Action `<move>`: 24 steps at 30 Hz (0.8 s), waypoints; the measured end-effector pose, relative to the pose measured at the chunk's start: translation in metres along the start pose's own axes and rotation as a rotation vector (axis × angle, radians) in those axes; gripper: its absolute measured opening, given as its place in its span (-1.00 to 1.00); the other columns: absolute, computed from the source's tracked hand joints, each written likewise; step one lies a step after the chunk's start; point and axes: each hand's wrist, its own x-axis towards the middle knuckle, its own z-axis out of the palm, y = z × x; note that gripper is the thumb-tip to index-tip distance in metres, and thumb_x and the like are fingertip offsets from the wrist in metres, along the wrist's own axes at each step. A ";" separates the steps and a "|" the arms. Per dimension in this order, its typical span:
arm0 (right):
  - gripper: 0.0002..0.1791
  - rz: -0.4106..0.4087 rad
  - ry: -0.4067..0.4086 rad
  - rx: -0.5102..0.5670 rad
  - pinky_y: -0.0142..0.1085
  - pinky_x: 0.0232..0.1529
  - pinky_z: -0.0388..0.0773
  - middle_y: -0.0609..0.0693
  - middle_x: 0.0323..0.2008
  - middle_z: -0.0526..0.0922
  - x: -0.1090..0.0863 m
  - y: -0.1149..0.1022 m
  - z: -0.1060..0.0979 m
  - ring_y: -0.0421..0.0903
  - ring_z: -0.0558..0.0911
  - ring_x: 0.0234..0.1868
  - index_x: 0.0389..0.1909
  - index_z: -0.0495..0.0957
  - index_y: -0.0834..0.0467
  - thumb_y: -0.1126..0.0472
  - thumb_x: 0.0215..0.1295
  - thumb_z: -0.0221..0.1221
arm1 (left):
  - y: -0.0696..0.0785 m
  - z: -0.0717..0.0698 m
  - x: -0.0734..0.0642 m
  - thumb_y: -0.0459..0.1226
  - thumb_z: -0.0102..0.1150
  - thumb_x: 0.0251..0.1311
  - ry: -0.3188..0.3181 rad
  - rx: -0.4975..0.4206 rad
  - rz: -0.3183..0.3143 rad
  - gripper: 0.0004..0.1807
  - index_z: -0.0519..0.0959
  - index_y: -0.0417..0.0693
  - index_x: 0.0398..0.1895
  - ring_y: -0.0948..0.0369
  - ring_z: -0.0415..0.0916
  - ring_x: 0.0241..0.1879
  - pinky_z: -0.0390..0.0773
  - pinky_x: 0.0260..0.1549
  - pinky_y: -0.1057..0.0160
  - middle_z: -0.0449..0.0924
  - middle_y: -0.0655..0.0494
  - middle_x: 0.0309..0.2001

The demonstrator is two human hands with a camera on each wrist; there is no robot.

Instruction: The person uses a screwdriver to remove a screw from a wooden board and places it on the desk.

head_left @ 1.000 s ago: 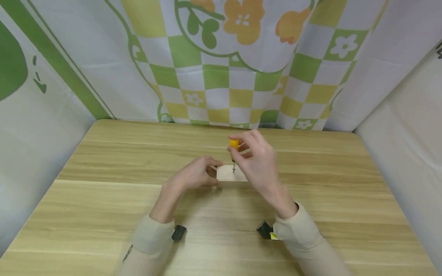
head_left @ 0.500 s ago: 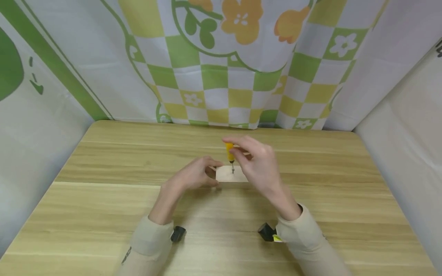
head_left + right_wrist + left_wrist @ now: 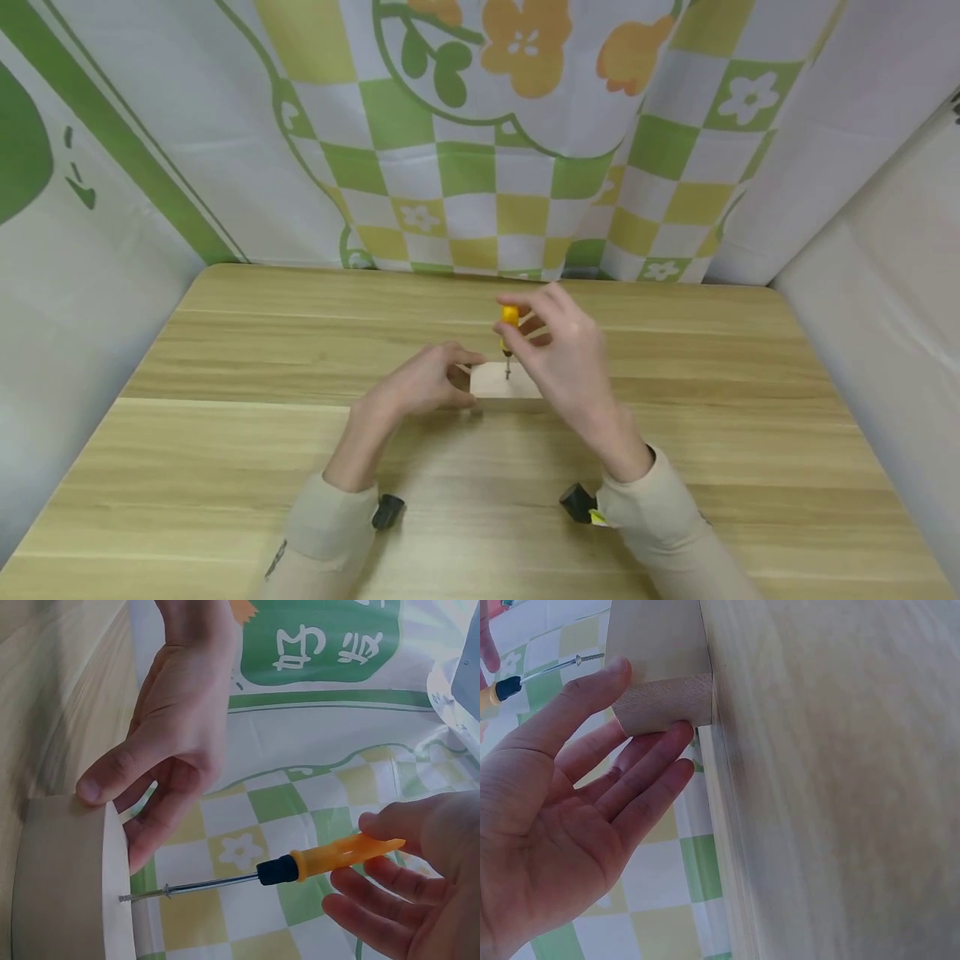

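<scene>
A pale wooden block (image 3: 491,383) lies on the table. My left hand (image 3: 423,382) holds its left end, thumb on the near side and fingers on the far side. A screw (image 3: 142,896) stands in the block's top face, much of its threaded length showing. My right hand (image 3: 566,358) pinches the yellow handle of a screwdriver (image 3: 337,856) between thumb and fingers, above the block. The screwdriver's tip meets the screw head, and the shaft is nearly upright. In the left wrist view, my thumb presses the block's edge beside the screw. My right hand covers the block's right end in the head view.
The wood-grain table (image 3: 262,467) extends around the block. A checked, flowered curtain (image 3: 525,167) hangs behind its far edge, with pale cloth walls (image 3: 885,275) at both sides. Black wrist devices (image 3: 579,503) sit at both sleeves.
The screwdriver handle leaned left half a second ago and is more upright now. My right fingers have shifted round the handle. My left hand keeps its hold and the block stays in place.
</scene>
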 end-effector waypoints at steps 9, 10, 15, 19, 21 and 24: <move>-0.71 -0.028 -0.038 0.052 -0.45 -0.35 0.69 0.07 -0.21 0.69 0.002 -0.001 -0.005 -0.10 0.73 -0.30 -0.07 0.67 0.24 0.45 0.17 0.31 | 0.001 -0.001 -0.002 -0.30 0.47 0.02 0.005 -0.003 -0.007 -0.27 0.46 -0.16 0.33 0.02 0.60 0.12 0.64 0.04 0.16 0.53 -0.07 0.17; -0.69 -0.024 -0.056 0.057 -0.44 -0.34 0.70 0.08 -0.19 0.70 0.003 -0.002 -0.006 -0.09 0.74 -0.28 -0.04 0.65 0.24 0.46 0.18 0.30 | 0.001 -0.001 -0.002 -0.30 0.47 0.02 0.006 -0.004 -0.009 -0.27 0.46 -0.16 0.33 0.03 0.60 0.11 0.64 0.04 0.16 0.53 -0.06 0.16; -0.63 0.041 -0.134 0.054 -0.42 -0.33 0.70 0.09 -0.12 0.70 0.005 -0.002 -0.008 -0.05 0.75 -0.19 0.08 0.55 0.21 0.44 0.25 0.26 | 0.000 0.000 -0.001 -0.32 0.46 0.03 0.006 -0.007 -0.003 -0.29 0.48 -0.15 0.33 0.03 0.61 0.10 0.65 0.01 0.19 0.53 -0.07 0.15; -0.71 0.077 -0.139 0.086 -0.42 -0.34 0.70 0.10 -0.08 0.70 0.004 -0.001 -0.007 -0.03 0.75 -0.18 -0.03 0.54 0.23 0.42 0.23 0.29 | 0.000 0.000 0.000 -0.33 0.45 0.03 -0.002 -0.017 0.002 -0.29 0.47 -0.17 0.33 0.02 0.61 0.10 0.65 -0.01 0.21 0.52 -0.08 0.15; -0.69 0.068 -0.128 0.078 -0.42 -0.35 0.70 0.09 -0.07 0.67 0.003 0.000 -0.007 -0.04 0.73 -0.16 -0.05 0.54 0.24 0.37 0.20 0.34 | 0.000 0.000 0.000 -0.33 0.44 0.03 -0.005 -0.018 0.000 -0.29 0.47 -0.17 0.33 0.02 0.60 0.11 0.65 0.00 0.21 0.53 -0.08 0.15; -0.64 0.043 -0.091 0.036 -0.41 -0.37 0.70 0.07 -0.11 0.59 0.003 0.001 -0.005 -0.06 0.68 -0.17 -0.07 0.55 0.22 0.27 0.13 0.43 | 0.000 0.000 0.001 -0.33 0.45 0.03 -0.004 -0.013 -0.003 -0.29 0.47 -0.17 0.33 0.02 0.60 0.11 0.65 0.01 0.20 0.53 -0.07 0.14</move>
